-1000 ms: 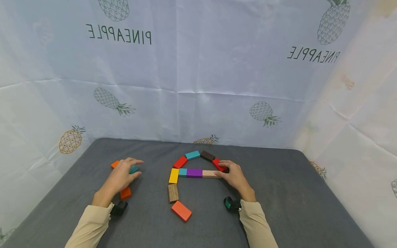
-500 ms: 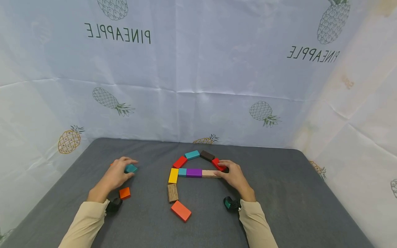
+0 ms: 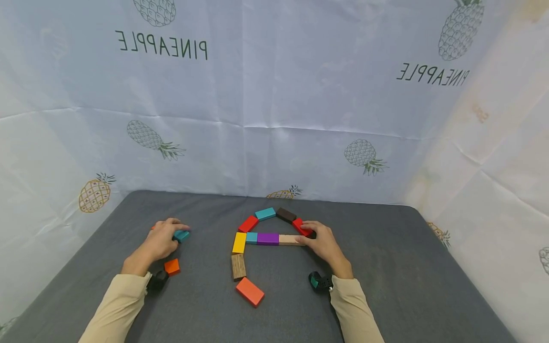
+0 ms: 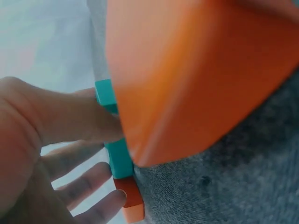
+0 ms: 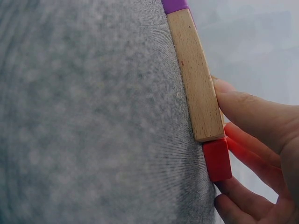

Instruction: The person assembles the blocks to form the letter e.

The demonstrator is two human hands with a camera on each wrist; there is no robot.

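Note:
In the head view my left hand (image 3: 159, 239) is at a teal block (image 3: 182, 236) on the left of the table, its index finger over the far side and its thumb at the near side. The left wrist view shows the thumb lying across that teal block (image 4: 120, 161). My right hand (image 3: 325, 244) holds the end of a block figure, index finger on a slanted red block (image 3: 301, 226) and thumb on a plain wooden block (image 3: 289, 240). The right wrist view shows the thumb on the plain wooden block's edge, fingers curled behind the red block (image 5: 217, 160).
Purple (image 3: 268, 238), small teal (image 3: 251, 237), yellow (image 3: 239, 243), brown wood-grained (image 3: 238, 267) and coral (image 3: 250, 291) blocks continue the figure. Red (image 3: 248, 224), teal (image 3: 265, 213) and dark brown (image 3: 286, 215) blocks arch behind. An orange block (image 3: 172, 267) lies by the left wrist.
My left hand has shifted slightly left and its index finger and thumb have closed in on the teal block. The right hand and the block figure stay in place.

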